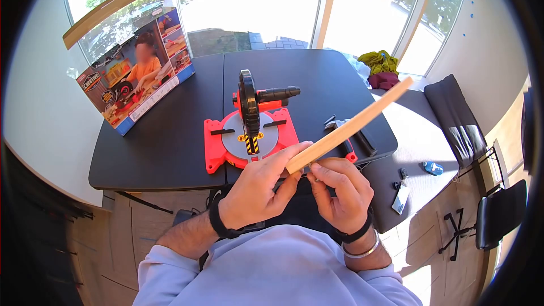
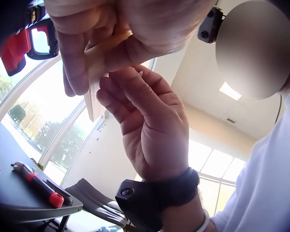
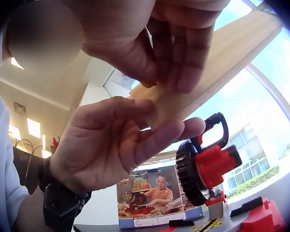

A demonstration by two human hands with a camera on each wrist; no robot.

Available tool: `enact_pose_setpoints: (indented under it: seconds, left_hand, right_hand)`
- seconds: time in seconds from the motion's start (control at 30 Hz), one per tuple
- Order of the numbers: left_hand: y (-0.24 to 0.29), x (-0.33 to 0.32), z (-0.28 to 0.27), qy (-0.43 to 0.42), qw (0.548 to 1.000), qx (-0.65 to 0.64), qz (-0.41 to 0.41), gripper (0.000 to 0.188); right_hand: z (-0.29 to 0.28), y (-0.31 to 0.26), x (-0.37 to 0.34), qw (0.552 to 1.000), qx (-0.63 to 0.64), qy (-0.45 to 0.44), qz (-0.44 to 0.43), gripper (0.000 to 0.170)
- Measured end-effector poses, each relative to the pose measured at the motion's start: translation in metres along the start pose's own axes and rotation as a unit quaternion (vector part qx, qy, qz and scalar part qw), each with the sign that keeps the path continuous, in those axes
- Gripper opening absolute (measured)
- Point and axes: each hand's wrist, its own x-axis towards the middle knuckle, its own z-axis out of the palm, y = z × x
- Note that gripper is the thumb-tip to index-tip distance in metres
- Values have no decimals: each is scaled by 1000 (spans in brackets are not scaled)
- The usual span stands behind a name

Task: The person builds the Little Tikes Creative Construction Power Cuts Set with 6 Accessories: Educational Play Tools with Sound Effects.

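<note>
A long, light wooden board [image 1: 352,127] slants up and to the right above the front of the table. My left hand [image 1: 258,192] grips its near end, thumb below and fingers along the side. Close beside it, my right hand [image 1: 345,190] has thumb and fingertips pinched together at the board's underside. A small shiny tip [image 2: 140,73] shows between those fingertips in the left wrist view; I cannot tell what it is. Behind the hands, a red and black toy miter saw [image 1: 249,130] stands on the dark table [image 1: 317,73].
A printed toy box [image 1: 139,73] stands at the table's back left. On the right lie a red-and-black-handled tool [image 1: 347,146] and a dark bar [image 1: 366,143]. Further right, a bench holds a phone [image 1: 400,199] and a blue bottle [image 1: 433,168]. An office chair [image 1: 498,215] stands beyond.
</note>
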Motion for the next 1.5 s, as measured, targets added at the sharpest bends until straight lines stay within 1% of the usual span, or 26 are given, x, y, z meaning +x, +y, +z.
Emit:
enact_pose_setpoints:
  seconds: [0.1, 0.13, 0.2, 0.27, 0.3, 0.37, 0.4, 0.47, 0.5, 0.53, 0.6, 0.63, 0.77, 0.93, 1.2, 1.3, 1.4, 1.5]
  left_hand:
    - [-1, -1, 2, 11, 999, 37, -2, 48]
    - [-2, 0, 1, 11, 999, 37, -2, 48]
    - [-3, 1, -1, 10, 995, 91, 31, 48]
    - [-4, 1, -1, 8, 995, 89, 39, 47]
    - [-5, 2, -1, 7, 995, 87, 48, 47]
    - [-1, 3, -3, 4, 995, 89, 53, 45]
    - [0, 3, -4, 2, 994, 91, 59, 43]
    - [-1, 3, -5, 1, 994, 92, 67, 42]
    - [-2, 3, -5, 0, 993, 93, 75, 42]
    - [-2, 3, -4, 0, 993, 93, 74, 42]
    - [-2, 3, -4, -3, 991, 102, 88, 37]
    - [-3, 3, -4, -4, 991, 102, 88, 37]
    - [-3, 2, -5, -6, 989, 111, 95, 39]
    - [-4, 1, -3, 3, 987, 121, 101, 40]
    - [0, -1, -5, -10, 989, 126, 81, 38]
    - [-4, 0, -3, 11, 985, 136, 105, 36]
    - [-1, -1, -4, -7, 988, 127, 88, 40]
    - [-6, -2, -1, 7, 986, 130, 102, 41]
  right_hand:
    - [-2, 1, 3, 1000, 0, -7, 0, 30]
    - [-4, 1, 4, 1000, 11, -23, 7, 32]
    - [-6, 6, 4, 999, 23, -39, 15, 34]
    - [-7, 15, -1, 998, 26, -58, -10, 42]
    - [-7, 14, -1, 998, 26, -58, -10, 42]
    - [-10, 11, -1, 999, 12, -33, 8, 49]
    - [-12, 9, 1, 999, 12, -33, 8, 49]
    - [-17, 8, 6, 998, -26, -38, 31, 58]
    - [-14, 9, 7, 998, 31, -27, 46, 68]
    - [-14, 9, 7, 998, 31, -27, 46, 68]
    - [-13, 11, 5, 988, 68, -120, 65, 75]
    - [-9, 14, 3, 988, 86, -113, 51, 77]
    - [-10, 11, 3, 987, 89, -122, 61, 73]
    - [-6, 11, 2, 986, 96, -112, 75, 66]
    - [-7, 11, 2, 986, 104, -109, 66, 59]
    - [-7, 12, 2, 987, 104, -105, 63, 57]
    - [-6, 12, 1, 988, 107, -99, 60, 56]
    - [-5, 12, 2, 988, 106, -93, 59, 53]
